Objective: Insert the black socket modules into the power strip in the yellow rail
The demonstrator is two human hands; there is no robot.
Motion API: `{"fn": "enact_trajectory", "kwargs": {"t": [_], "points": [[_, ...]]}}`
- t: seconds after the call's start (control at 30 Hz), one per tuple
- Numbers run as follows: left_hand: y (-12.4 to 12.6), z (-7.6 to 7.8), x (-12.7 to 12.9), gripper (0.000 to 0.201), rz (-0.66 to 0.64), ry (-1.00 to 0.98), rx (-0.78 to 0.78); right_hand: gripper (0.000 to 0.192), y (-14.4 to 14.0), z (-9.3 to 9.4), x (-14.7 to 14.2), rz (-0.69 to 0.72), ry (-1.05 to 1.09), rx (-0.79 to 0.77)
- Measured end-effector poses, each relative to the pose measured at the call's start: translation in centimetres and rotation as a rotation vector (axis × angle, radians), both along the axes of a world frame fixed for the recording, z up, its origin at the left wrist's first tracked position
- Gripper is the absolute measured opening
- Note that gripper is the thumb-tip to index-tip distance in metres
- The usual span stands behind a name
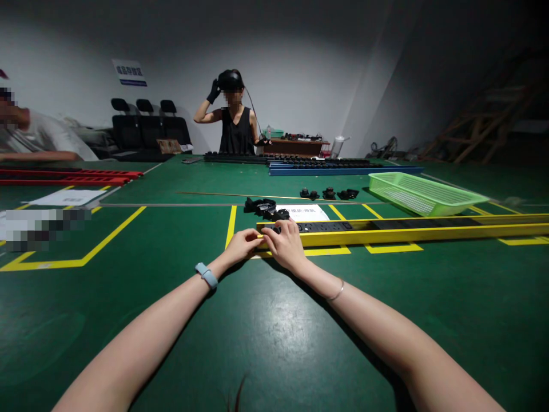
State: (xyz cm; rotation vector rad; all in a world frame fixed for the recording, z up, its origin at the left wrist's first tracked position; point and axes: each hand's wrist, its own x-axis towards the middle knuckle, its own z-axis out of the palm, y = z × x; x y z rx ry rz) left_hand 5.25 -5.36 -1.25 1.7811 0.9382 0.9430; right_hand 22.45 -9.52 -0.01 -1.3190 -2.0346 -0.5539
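A long yellow channel rail (386, 235) lies across the table, its near end in front of me. Black socket modules (323, 226) sit in a row inside its left part. My left hand (242, 245) is closed, thumb and fingertips pinching the rail's left end. Close beside it, my right hand (285, 242) bends over the same end, its fingers curled onto the black module there. The fingers partly hide that module. Just behind the hands is a small pile of black plastic parts (259, 205), partly over a white printed sheet (309, 213).
A green basket (422, 191) stands behind the rail. Several black pieces (329, 193) lie left of it. Farther back are blue rails (343, 170), with red rails (68, 176) at left. A person (237, 123) wearing a headset stands across the table; another person (47, 137) is at left.
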Motion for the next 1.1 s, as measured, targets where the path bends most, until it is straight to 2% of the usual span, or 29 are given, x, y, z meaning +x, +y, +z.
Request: {"fn": "enact_trajectory", "kwargs": {"t": [0.37, 0.43, 0.6, 0.67, 1.1], "points": [[-0.1, 0.1, 0.0, 0.031, 0.006, 0.011, -0.012, 0.027, 0.4, -0.2, 0.9, -0.057, 0.045, 0.004], [-0.1, 0.1, 0.0, 0.031, 0.006, 0.017, -0.011, 0.026, 0.5, -0.2, 1.0, -0.008, 0.049, -0.001], [0.1, 0.0, 0.0, 0.023, 0.008, 0.009, -0.005, 0.033, 0.4, -0.5, 1.1, 0.264, -0.026, -0.066], [0.2, -0.1, 0.0, 0.019, 0.008, 0.007, -0.002, 0.035, 0.3, -0.6, 1.0, 0.323, -0.056, -0.083], [0.1, -0.1, -0.1, 0.029, 0.000, 0.024, 0.001, 0.031, 0.5, -0.4, 0.4, 0.195, 0.039, -0.068]]}}
